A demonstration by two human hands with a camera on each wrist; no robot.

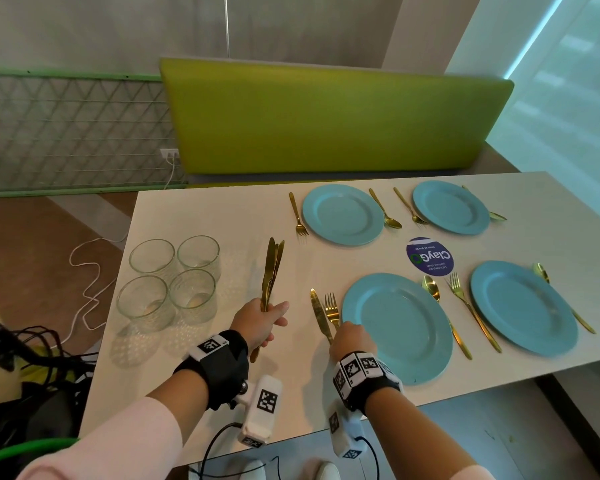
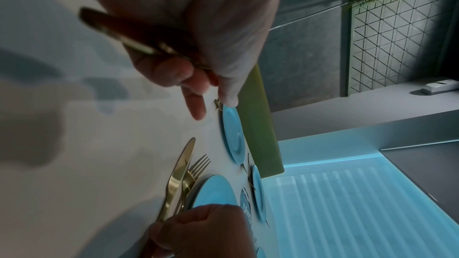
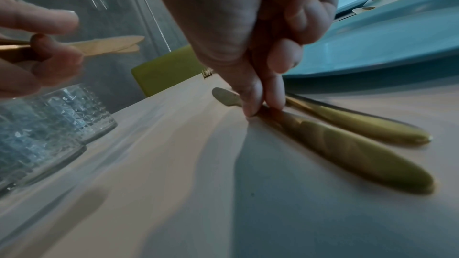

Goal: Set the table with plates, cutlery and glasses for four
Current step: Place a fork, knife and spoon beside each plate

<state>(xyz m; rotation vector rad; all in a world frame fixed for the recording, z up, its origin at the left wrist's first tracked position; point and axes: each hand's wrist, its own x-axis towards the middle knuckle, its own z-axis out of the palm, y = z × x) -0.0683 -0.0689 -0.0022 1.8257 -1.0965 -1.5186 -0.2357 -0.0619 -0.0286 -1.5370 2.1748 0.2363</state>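
Head view is showing a white desk (image 1: 194,216) with four blue plates on it. Each plate is getting a gold fork and a gold spoon beside it, and those are already down. The knives are the step in hand now.

The right hand (image 1: 349,339) is setting one gold knife (image 1: 318,315) on the desk, just left of the fork (image 1: 331,308) by the near blue plate (image 1: 397,327). In the right wrist view, two fingers (image 3: 253,103) are pinching the knife at its middle, and the knife is lying flat on the desk, close beside the fork handle. The other fingers are curling in.

The left hand (image 1: 262,322) is gripping a bunch of gold knives (image 1: 271,271) by the handles, blades pointing up and away. It looks like three, but they are overlapping, so I cannot be sure. This hand is hanging above the desk, between the near plate and the glasses.

Four clear glasses (image 1: 168,278) are standing together near the left edge of the desk. None is at a plate yet.

Next, I think the right hand is going to let go of this knife and take another from the bunch. The other three plates are needing knives too. Then the glasses are needing to go out, one to each plate. The far plates are calling for a long reach over the near ones.
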